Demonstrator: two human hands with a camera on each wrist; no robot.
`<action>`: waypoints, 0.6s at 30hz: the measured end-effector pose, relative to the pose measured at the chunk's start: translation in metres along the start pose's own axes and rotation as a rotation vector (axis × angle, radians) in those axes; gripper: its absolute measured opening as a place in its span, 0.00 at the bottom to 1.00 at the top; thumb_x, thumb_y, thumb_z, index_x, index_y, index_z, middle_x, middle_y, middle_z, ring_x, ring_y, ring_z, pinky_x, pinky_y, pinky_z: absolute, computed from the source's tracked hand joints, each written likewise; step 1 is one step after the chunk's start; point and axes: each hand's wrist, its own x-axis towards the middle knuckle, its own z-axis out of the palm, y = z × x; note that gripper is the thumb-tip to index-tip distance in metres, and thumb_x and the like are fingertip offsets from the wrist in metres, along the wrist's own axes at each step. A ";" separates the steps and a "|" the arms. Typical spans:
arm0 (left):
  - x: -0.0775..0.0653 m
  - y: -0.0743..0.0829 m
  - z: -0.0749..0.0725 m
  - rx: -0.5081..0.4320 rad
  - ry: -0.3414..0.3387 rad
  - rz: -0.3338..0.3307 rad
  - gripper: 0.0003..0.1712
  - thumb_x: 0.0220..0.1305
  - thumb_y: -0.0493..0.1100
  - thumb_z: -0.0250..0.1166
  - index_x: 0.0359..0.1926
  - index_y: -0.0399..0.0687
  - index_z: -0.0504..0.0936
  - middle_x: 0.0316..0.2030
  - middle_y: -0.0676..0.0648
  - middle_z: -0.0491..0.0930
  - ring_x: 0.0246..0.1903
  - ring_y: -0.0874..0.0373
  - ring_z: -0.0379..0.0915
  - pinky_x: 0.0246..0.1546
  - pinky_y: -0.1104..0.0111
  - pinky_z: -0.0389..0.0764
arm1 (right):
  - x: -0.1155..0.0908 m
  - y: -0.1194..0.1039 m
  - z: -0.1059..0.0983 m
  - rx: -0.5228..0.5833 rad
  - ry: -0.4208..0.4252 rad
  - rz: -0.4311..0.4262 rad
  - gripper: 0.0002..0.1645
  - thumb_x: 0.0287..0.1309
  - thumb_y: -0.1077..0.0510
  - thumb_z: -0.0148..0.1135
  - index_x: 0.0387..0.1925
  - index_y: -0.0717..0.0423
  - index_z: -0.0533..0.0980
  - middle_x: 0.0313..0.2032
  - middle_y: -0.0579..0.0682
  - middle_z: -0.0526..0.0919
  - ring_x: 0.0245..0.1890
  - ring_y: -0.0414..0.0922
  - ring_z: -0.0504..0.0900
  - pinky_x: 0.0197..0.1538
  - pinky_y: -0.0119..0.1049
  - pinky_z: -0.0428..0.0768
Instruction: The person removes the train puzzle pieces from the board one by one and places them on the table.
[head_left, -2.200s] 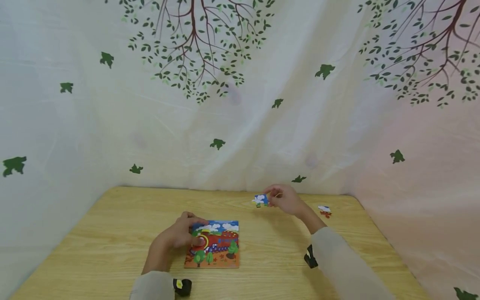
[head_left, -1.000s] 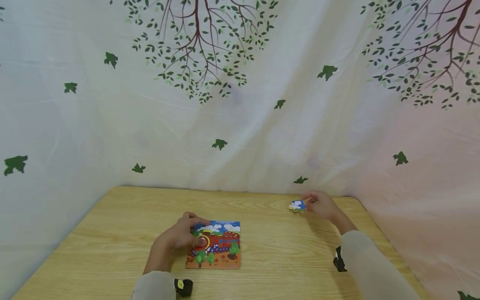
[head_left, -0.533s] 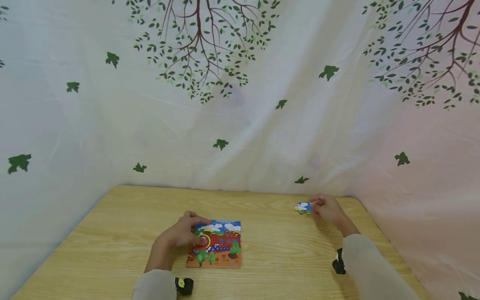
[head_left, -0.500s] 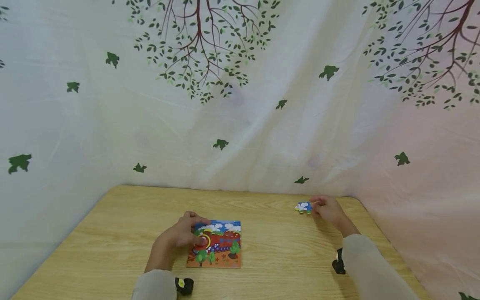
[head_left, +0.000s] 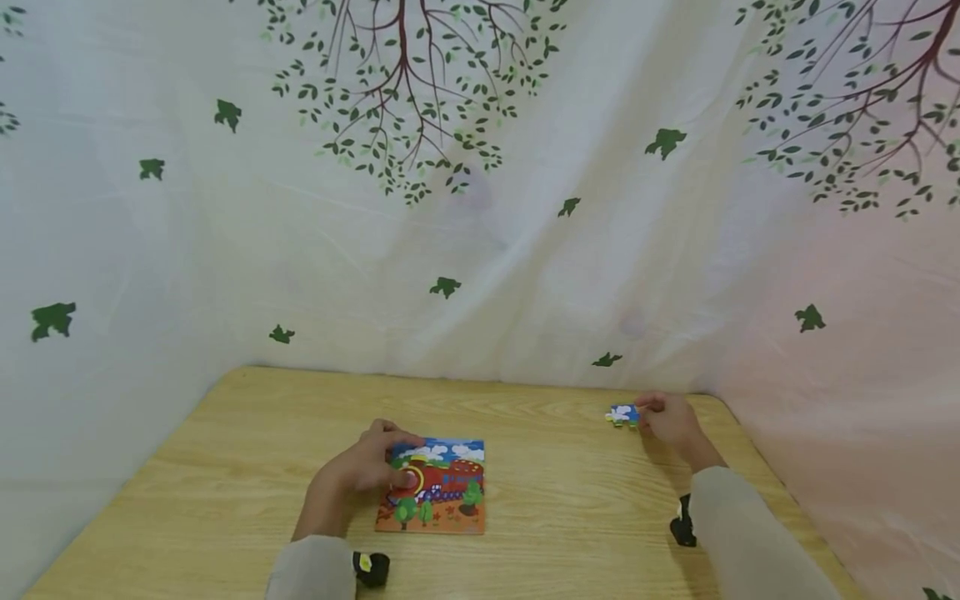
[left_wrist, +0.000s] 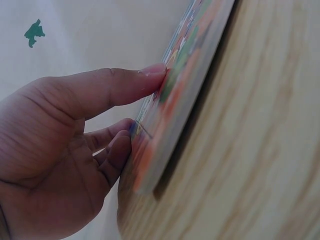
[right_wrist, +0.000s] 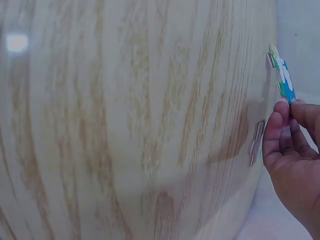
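A square picture puzzle [head_left: 457, 500] of a red train lies on the table in the head view. My left hand [head_left: 367, 462] rests on its left side, thumb on the picture and another finger along the top edge. The left wrist view shows the thumb and fingertips touching the puzzle. Near the table's far right, my right hand [head_left: 673, 423] pinches a blue, white and green jigsaw piece [head_left: 622, 415] between thumb and fingers, just above the tabletop. Under that hand another jigsaw piece [right_wrist: 257, 143] lies on the table in the right wrist view; the hand hides it in the head view.
The pale wood table [head_left: 555, 500] ends at a white curtain [head_left: 510, 275] printed with trees and green leaves. Each wrist carries a small black device, one at the left [head_left: 372, 569] and one at the right [head_left: 683, 522].
The right hand has moved right with its jigsaw piece, over the spot where another piece was lying in view. The left hand and the puzzle have stayed put.
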 end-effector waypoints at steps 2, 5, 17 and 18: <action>0.001 0.000 -0.001 0.006 -0.003 0.003 0.29 0.56 0.42 0.79 0.60 0.59 0.84 0.63 0.40 0.63 0.63 0.40 0.62 0.61 0.39 0.68 | 0.001 0.002 -0.002 -0.006 0.004 0.006 0.14 0.70 0.70 0.52 0.52 0.73 0.77 0.44 0.64 0.84 0.37 0.47 0.85 0.41 0.41 0.84; 0.003 -0.001 -0.001 0.021 -0.001 0.001 0.29 0.55 0.42 0.80 0.60 0.59 0.84 0.63 0.40 0.64 0.63 0.40 0.62 0.61 0.39 0.68 | 0.003 0.005 -0.004 -0.016 0.007 0.034 0.14 0.69 0.69 0.53 0.50 0.72 0.78 0.42 0.61 0.85 0.36 0.46 0.84 0.39 0.39 0.83; 0.009 -0.004 -0.003 0.029 -0.003 0.003 0.29 0.55 0.43 0.80 0.59 0.59 0.85 0.62 0.42 0.65 0.63 0.41 0.61 0.61 0.39 0.68 | 0.007 0.009 -0.004 -0.017 -0.004 0.052 0.14 0.68 0.69 0.55 0.50 0.74 0.79 0.38 0.60 0.86 0.34 0.46 0.83 0.34 0.38 0.81; 0.009 -0.004 -0.003 0.028 -0.003 0.001 0.29 0.55 0.43 0.80 0.59 0.60 0.85 0.62 0.42 0.65 0.62 0.41 0.61 0.61 0.39 0.68 | 0.007 0.009 -0.004 -0.013 -0.003 0.054 0.14 0.68 0.70 0.55 0.50 0.75 0.79 0.38 0.60 0.86 0.34 0.46 0.83 0.35 0.38 0.81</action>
